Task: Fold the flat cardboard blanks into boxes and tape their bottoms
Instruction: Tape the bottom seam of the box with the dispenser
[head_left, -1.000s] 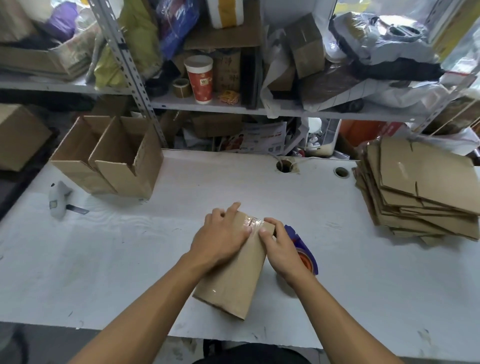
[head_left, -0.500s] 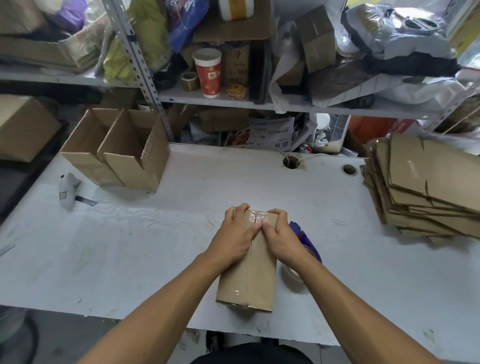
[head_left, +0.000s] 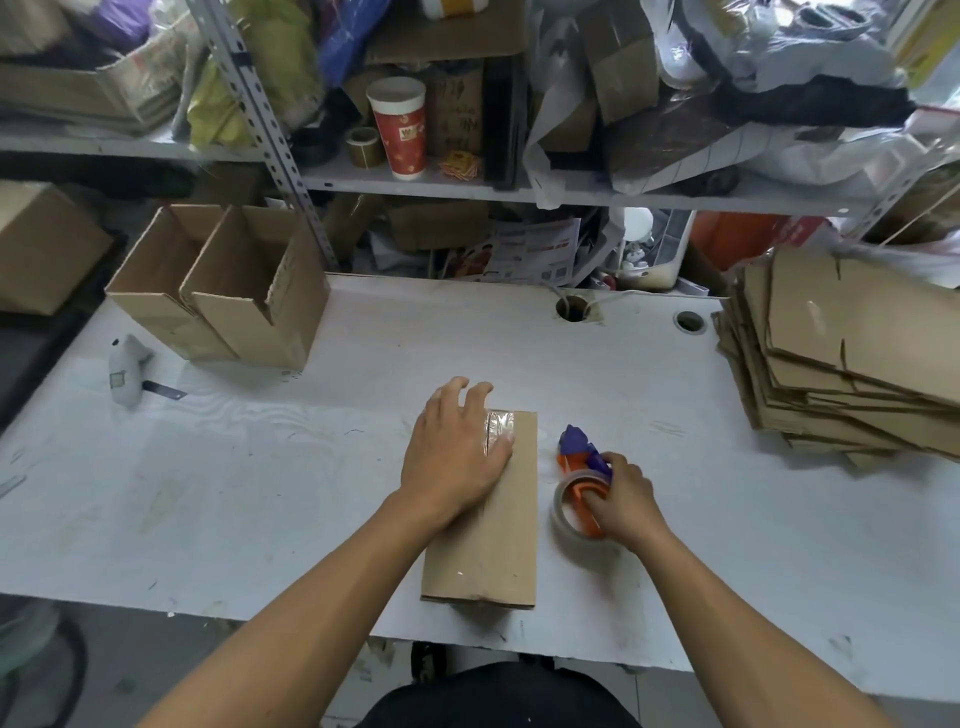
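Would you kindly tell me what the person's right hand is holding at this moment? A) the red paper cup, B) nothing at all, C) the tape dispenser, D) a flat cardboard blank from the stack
C: the right hand grips the tape dispenser on the table beside the box, while the left hand rests flat on that box.

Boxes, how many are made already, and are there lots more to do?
Two open boxes stand finished at the back left of the table. A third box lies under the left hand, which presses flat on it, with clear tape at its far end. The right hand grips the tape dispenser beside it. A whole stack of flat blanks waits on the right, so lots remain.
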